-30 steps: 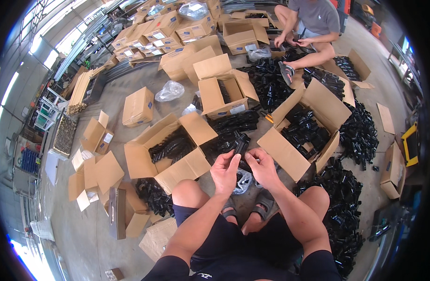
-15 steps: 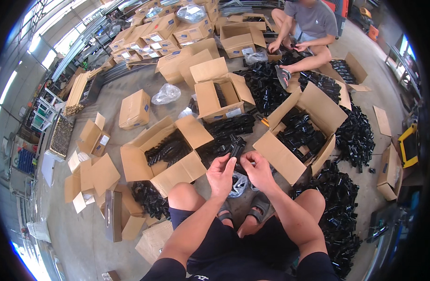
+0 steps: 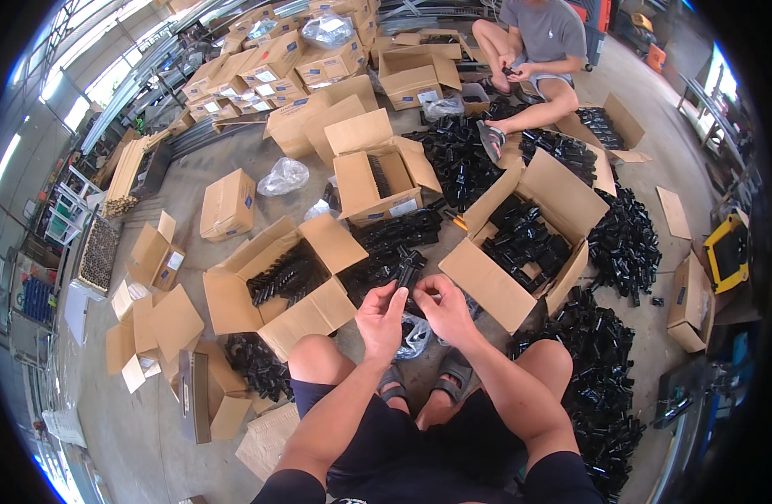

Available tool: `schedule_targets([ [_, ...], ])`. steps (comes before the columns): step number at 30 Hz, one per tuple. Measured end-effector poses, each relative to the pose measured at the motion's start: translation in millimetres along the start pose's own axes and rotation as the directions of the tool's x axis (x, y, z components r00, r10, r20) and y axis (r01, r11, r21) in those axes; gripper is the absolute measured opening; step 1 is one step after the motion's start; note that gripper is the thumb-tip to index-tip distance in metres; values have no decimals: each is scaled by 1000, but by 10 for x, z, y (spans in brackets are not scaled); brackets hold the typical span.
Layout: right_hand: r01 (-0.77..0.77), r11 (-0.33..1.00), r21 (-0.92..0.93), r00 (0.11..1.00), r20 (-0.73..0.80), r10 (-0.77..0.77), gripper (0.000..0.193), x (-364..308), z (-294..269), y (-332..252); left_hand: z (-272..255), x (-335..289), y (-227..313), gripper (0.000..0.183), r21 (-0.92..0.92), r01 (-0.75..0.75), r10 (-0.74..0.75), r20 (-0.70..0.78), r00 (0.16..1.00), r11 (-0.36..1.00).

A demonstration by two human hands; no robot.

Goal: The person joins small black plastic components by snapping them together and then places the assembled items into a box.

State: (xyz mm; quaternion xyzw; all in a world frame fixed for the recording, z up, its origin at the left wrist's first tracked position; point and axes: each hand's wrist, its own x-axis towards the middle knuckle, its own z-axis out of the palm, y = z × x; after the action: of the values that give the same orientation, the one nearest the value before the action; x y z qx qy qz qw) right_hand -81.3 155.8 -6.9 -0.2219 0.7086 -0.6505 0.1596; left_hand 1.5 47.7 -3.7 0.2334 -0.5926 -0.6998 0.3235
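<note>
At the body's twelve o'clock, the left hand pinches a tilted black part, probably for closer view. The right hand curls beside it; what it pinches, I cannot tell. Open cartons stand at ten and one, seemingly for easy reach.

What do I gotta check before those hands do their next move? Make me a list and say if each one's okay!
1. Black part gripped by the left hand: ok, thumb and fingers pinch it.
2. Right hand gripping something too: cannot tell, its fingertips are partly hidden.
3. Left-hand box open: ok.
4. Right-hand box packed neatly: not ok, its parts lie jumbled.
5. Floor beside the right knee free: not ok, a black pile covers it.
</note>
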Motion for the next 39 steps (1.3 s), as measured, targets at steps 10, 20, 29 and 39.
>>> schedule_targets([
  [10,-43,997,65,999,33,41,18,17,-37,26,18,-10,-7,20,-24,-2,3,15,1000,1000],
  [20,-6,998,-55,999,45,8,18,39,-77,10,18,-11,11,16,-17,-2,2,0,1000,1000],
  [29,-84,995,47,994,69,81,20,12,-73,-64,13,-3,23,17,-40,11,-11,7,1000,999],
  [39,-20,1000,8,999,35,20,17,7,-81,27,41,-25,99,19,202,31,-27,-22,999,979],
])
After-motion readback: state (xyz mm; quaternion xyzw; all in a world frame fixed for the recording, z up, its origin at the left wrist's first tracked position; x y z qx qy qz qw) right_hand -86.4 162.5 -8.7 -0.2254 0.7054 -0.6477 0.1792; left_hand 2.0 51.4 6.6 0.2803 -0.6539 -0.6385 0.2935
